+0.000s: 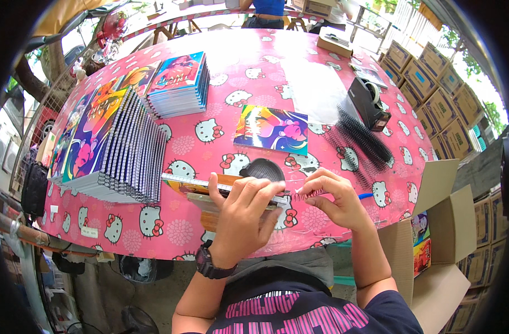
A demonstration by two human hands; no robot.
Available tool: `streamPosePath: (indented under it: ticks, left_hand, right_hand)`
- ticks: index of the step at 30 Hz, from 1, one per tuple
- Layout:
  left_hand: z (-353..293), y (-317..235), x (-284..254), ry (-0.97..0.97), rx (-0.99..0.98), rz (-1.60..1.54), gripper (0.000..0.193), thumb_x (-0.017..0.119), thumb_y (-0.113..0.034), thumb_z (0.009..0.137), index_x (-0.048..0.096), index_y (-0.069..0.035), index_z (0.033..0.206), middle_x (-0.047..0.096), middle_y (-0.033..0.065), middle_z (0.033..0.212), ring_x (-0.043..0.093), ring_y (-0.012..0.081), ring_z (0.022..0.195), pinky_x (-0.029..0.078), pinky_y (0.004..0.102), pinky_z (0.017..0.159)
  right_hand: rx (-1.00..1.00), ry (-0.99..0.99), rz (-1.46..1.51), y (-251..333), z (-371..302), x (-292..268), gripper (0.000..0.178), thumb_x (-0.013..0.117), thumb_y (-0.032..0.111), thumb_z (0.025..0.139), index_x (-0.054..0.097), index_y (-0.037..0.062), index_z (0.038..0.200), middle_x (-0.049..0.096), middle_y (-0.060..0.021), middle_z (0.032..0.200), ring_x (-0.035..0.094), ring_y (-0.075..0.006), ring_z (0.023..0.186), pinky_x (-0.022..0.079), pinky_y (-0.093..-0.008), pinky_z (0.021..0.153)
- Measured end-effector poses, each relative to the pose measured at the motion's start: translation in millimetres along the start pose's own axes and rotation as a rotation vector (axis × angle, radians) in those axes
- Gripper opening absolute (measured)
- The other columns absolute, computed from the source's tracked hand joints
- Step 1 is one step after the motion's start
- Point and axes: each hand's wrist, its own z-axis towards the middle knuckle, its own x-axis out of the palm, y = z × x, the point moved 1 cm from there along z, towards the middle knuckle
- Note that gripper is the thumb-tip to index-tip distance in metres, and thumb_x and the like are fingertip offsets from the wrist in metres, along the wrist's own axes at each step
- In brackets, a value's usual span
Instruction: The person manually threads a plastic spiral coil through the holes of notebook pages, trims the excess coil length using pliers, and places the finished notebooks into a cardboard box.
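Notebook (188, 183), one: set on edge in the left grip (243, 206), which is clamped across it, fingers laid over its upper side; left end projects past the fingers. Pale page edge, orange and yellow on the visible cover; remainder hidden by the hand.

Spiral coil (310, 194), one: thin, reddish, pinched between thumb and fingertips of the right grip (319, 196), at the notebook's right end. Whether threaded cannot be told.

Wristwatch (212, 264), black, on the left wrist.

Carton (399, 250), cardboard, flaps open, at the tabletop's right edge; bright covers inside.

Tabletop (132, 220): pink covering, printed with white cat heads, red bows and pale flowers.

Rounded black object (260, 168), kind unclear, just beyond the left grip.

Tall stack (137, 150) of dark-coiled books, left side, purple and yellow cover uppermost.

Flat book (271, 131), single, multicoloured cover, mid-tabletop.

Black coils (368, 142), a loose bundle, to the right.

Second stack (179, 83), blue-edged, behind the tall one.

Tape dispenser (368, 103), black, beyond the coils.

Stacked cartons (449, 106), brown, right background.

Red fan (112, 28), left background.

Person in a blue top (268, 8), far side.
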Motion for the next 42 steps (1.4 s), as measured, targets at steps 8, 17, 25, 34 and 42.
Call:
streamPosePath:
  ticks: [8,17,25,34,42]
  left_hand:
    - [-2.8,8.7,-2.0,-0.089,0.061,-0.129,0.01,0.068,-0.013,0.079,0.066,-0.018,0.088,0.06,-0.004,0.083,0.057,0.0148,0.085,0.023,0.042,0.096]
    - [-6.4,7.5,-1.2,-0.034,0.084,-0.033,0.018,0.067,-0.02,0.079,0.063,-0.02,0.096,0.056,-0.0058,0.09,0.053,0.0132,0.087,0.025,0.0438,0.091]
    - [3.4,-1.7,1.9,0.002,0.106,-0.005,0.011,0.065,-0.028,0.082,0.064,-0.02,0.089,0.057,-0.0048,0.088,0.055,0.0147,0.087,0.024,0.046,0.093]
    - [7.0,0.7,2.2,0.055,0.06,-0.036,0.015,0.063,-0.03,0.084,0.065,-0.017,0.09,0.06,-0.0044,0.088,0.056,0.017,0.094,0.018,0.0493,0.099]
    - [10.1,0.1,-6.1,0.097,0.027,-0.055,0.017,0.064,-0.03,0.084,0.065,-0.015,0.092,0.063,-0.0034,0.095,0.056,0.0175,0.096,0.015,0.0507,0.101]
  right_hand:
    - [-0.12,-0.018,-0.02,1.7,0.7,1.8,0.017,0.066,-0.001,0.078,0.066,0.0031,0.095,0.059,-0.0077,0.087,0.059,-0.0213,0.081,0.047,-0.0313,0.071]
    - [0.147,0.052,0.147,6.3,-1.1,9.9,0.035,0.059,0.007,0.088,0.057,0.0065,0.123,0.06,-0.004,0.071,0.054,-0.011,0.061,0.045,-0.0257,0.056]
    - [0.044,0.12,-0.199,-85.2,50.5,29.5,0.038,0.062,0.012,0.085,0.055,0.0068,0.122,0.06,-0.0158,0.112,0.058,-0.0244,0.103,0.048,-0.0355,0.088]
    - [0.294,0.089,-0.37,-106.7,45.4,31.5,0.044,0.062,0.009,0.069,0.053,0.0094,0.113,0.054,-0.0152,0.105,0.056,-0.0318,0.102,0.047,-0.0417,0.088]
    - [0.01,0.325,-0.258,-102.3,15.1,21.8,0.057,0.078,0.027,0.067,0.056,0.017,0.118,0.035,-0.0171,0.142,0.035,-0.0405,0.126,0.033,-0.048,0.105]
